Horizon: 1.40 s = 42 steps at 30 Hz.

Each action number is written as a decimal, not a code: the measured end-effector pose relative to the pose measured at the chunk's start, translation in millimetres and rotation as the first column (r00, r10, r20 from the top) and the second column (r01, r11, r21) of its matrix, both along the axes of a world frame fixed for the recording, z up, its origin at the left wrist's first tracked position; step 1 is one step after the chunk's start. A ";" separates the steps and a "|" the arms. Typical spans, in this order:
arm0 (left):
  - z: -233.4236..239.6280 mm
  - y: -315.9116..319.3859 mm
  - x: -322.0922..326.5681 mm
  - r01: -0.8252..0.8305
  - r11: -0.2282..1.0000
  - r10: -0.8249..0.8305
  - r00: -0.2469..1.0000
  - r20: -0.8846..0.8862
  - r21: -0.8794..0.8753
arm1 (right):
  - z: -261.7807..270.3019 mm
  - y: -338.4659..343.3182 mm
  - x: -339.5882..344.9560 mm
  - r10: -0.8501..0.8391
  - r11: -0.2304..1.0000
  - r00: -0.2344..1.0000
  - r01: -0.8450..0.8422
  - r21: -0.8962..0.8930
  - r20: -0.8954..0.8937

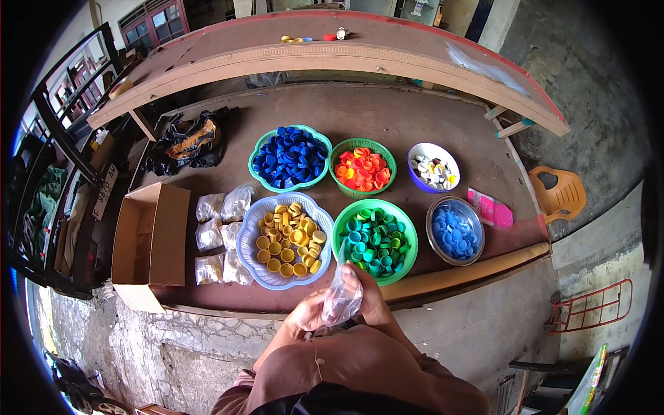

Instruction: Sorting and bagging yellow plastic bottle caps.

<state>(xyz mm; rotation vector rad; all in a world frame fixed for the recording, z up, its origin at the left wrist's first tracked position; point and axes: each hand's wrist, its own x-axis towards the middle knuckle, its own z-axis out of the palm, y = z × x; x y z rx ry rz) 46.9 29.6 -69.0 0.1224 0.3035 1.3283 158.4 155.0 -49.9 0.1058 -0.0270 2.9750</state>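
Note:
Close to my chest, a clear plastic bag (341, 301) is held between my left hand (308, 313) and my right hand (371, 294). Its contents are hard to make out. Yellow bottle caps (287, 254) lie in a lavender scalloped basket (243, 259) just beyond my left hand. Beyond my right hand, a green basin (410, 264) holds green and teal caps (376, 241). Farther back, dark blue caps (291, 158) fill a mint-green basket (255, 174), and orange-red caps (361, 170) lie in a green mesh basket (390, 150).
White caps (433, 174) are in a purple bowl (419, 185); light blue caps (454, 233) are in a metal-rimmed bowl (430, 220). A pink packet (489, 209) lies nearby. Several filled bags (209, 236) stand beside an open cardboard box (168, 233). A raised shelf (332, 58) spans the back.

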 end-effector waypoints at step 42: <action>27.1 3.1 5.0 -0.489 0.548 0.512 -0.446 -0.734 0.679 | 29.1 0.3 -13.3 -0.892 -0.023 0.442 0.165 0.986 -0.095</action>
